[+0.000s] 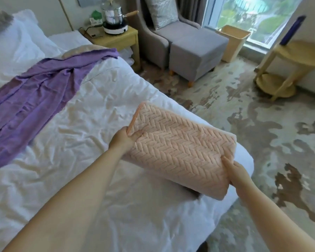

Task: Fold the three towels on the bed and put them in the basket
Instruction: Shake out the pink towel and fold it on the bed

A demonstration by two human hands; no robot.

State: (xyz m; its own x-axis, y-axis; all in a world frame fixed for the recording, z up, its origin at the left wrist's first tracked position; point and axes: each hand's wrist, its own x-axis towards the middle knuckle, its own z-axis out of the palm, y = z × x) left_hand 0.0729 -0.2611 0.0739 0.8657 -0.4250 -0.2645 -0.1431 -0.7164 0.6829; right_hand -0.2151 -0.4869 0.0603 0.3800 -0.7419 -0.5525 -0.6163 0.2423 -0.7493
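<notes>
A folded peach towel (178, 148) with a herringbone weave hangs lifted over the right corner of the white bed (76, 146). My left hand (125, 139) grips its left edge, thumb on top. My right hand (235, 171) grips its near right end. A purple towel (33, 99) lies unfolded and rumpled across the bed's left side. Under its far end shows a strip of beige cloth (80, 50). A pale wooden basket (234, 42) stands on the floor by the window.
A grey armchair (162, 33) with a footstool (196, 51) stands beyond the bed. A bedside table (120, 40) carries a metal pot on a hotplate. A round wooden side table (291, 70) stands at the right. Patterned carpet (262, 124) covers the floor.
</notes>
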